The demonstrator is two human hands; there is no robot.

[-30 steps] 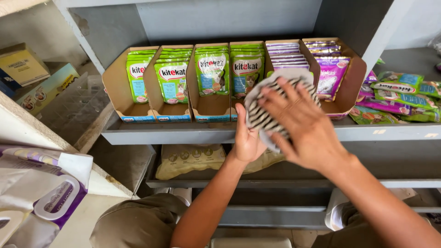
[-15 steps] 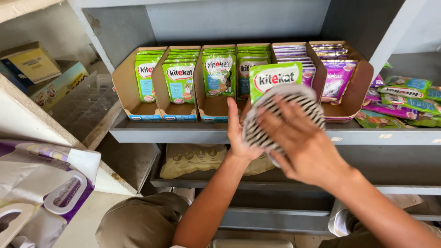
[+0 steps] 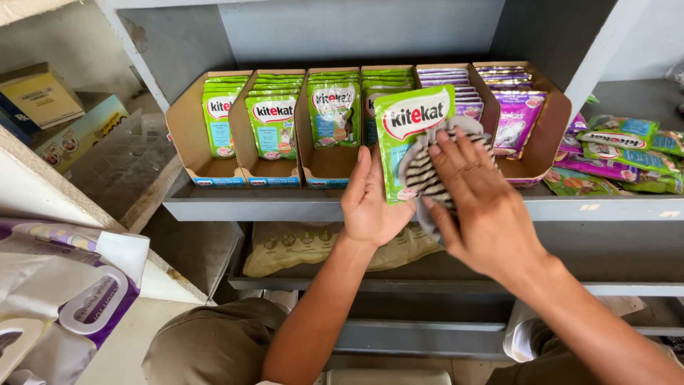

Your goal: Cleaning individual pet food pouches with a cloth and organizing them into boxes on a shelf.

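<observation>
A green pet-food pouch [image 3: 412, 139] stands upright before the grey shelf [image 3: 285, 208], propped by the left hand [image 3: 372, 199] with fingers outstretched, while the right hand [image 3: 479, 203] presses a striped cloth [image 3: 427, 175] against its front, cardboard display trays [image 3: 214, 167] behind.

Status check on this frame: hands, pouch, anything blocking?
Left hand holds green pouch upright. Right hand presses striped cloth on its front. Nothing between the hands and the shelf.

A shop: grey metal shelves [image 3: 356, 208] hold cardboard display trays [image 3: 214, 167] stocked with rows of pet-food pouches [image 3: 271, 127].
</observation>
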